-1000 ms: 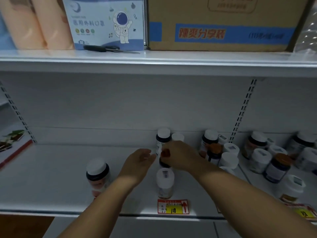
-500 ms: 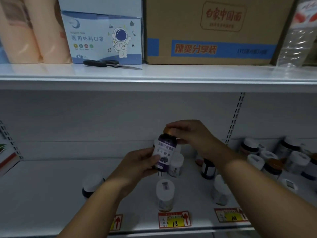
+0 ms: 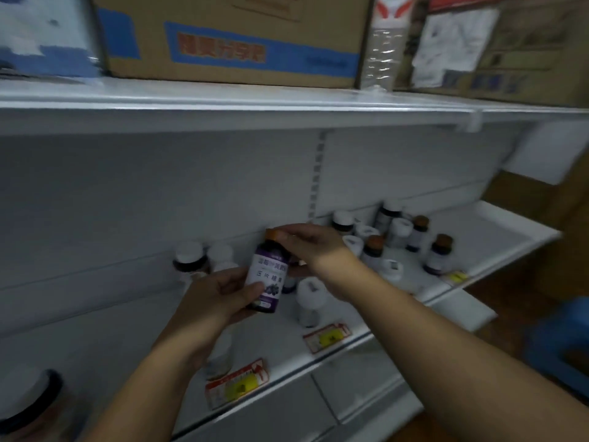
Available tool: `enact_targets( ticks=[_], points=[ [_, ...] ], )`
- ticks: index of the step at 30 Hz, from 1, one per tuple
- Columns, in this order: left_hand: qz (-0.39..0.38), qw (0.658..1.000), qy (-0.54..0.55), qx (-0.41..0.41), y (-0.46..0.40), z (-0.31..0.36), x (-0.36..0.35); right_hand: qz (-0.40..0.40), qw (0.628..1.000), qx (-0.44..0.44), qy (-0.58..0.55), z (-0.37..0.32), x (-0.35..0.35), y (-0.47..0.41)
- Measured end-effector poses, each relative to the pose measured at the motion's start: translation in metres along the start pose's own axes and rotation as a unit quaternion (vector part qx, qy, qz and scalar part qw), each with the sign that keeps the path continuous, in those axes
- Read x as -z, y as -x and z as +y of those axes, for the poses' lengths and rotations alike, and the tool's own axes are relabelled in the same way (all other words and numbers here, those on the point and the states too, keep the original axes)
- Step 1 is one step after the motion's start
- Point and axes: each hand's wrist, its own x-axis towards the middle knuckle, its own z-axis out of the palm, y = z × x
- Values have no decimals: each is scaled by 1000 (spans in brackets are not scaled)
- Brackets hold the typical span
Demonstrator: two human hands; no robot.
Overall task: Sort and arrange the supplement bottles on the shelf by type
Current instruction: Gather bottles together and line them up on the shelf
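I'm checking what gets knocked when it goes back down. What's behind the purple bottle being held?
Behind the purple bottle: a dark bottle partly hidden, and a white-capped bottle beside it. The left hand and right hand cover whatever else stands there.

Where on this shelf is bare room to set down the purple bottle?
Bare shelf lies left of the white-capped bottle, along the back wall. Another free patch is the far right end, beyond the orange-capped bottles. Crowded behind the right hand.
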Motion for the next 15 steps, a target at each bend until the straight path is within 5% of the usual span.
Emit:
enact_targets(
  ticks=[15],
  points=[
    [-64, 994, -92, -1, -71, -27, -252, 107, 992, 19, -65, 18, 248, 57]
  ],
)
